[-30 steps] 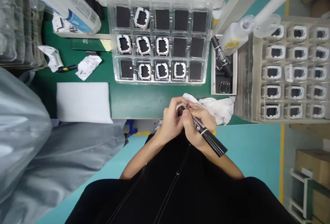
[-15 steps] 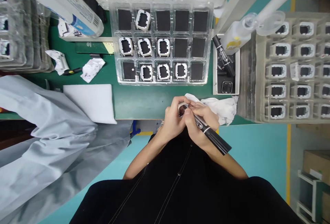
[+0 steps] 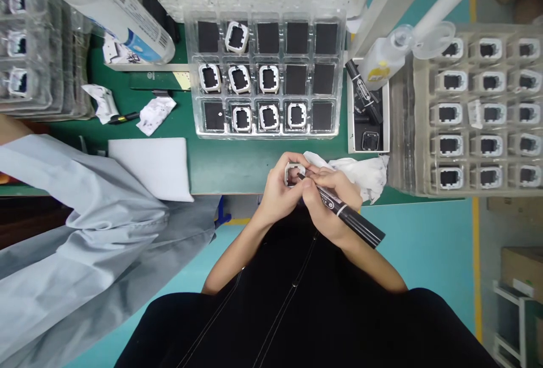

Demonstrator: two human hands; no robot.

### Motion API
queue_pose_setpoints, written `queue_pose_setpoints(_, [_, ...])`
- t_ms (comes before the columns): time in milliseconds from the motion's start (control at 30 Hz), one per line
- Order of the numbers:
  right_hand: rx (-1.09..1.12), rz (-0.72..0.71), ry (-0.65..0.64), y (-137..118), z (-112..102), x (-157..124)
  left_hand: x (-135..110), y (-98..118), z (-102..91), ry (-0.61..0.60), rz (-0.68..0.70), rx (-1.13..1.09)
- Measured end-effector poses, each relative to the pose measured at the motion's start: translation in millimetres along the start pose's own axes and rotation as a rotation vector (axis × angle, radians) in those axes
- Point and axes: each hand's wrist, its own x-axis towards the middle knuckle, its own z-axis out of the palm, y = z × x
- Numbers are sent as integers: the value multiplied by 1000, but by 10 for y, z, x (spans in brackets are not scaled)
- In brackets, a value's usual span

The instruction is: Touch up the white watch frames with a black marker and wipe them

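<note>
My left hand [image 3: 278, 190] is closed round a small white frame [image 3: 289, 169], a squarish plastic ring with a notched inner edge. A black marker pen [image 3: 350, 215] is gripped in my right hand [image 3: 333, 204], its tip at the frame's inner edge and its thick end pointing down to the right. Both hands are close together at the table's front edge. Beyond them lies a clear plastic tray [image 3: 267, 135], with several similar white frames in its black-bottomed pockets. A crumpled white cloth [image 3: 365, 176] lies just right of my hands.
On the right, a stacked tray [image 3: 424, 130] carries more frames, beside a small box [image 3: 350, 130] with another marker [image 3: 363, 92] and a bottle [image 3: 384, 60]. Leftward are a large bottle [image 3: 139, 29], a white foam sheet [image 3: 153, 167], tissues and a co-worker's grey-blue sleeve [image 3: 97, 187].
My left hand has shifted slightly left and turned the frame, so more of its opening shows. The marker has tilted a little flatter. The co-worker's sleeve has moved slightly.
</note>
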Motion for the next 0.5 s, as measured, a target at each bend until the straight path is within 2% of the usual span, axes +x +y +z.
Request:
queue_pose_setpoints(267, [-18, 45, 25, -214, -67, 42, 4, 163, 76, 60, -67, -214])
queue_pose_setpoints(500, [90, 65, 45, -287, -117, 44, -58, 445, 233, 148, -112, -238])
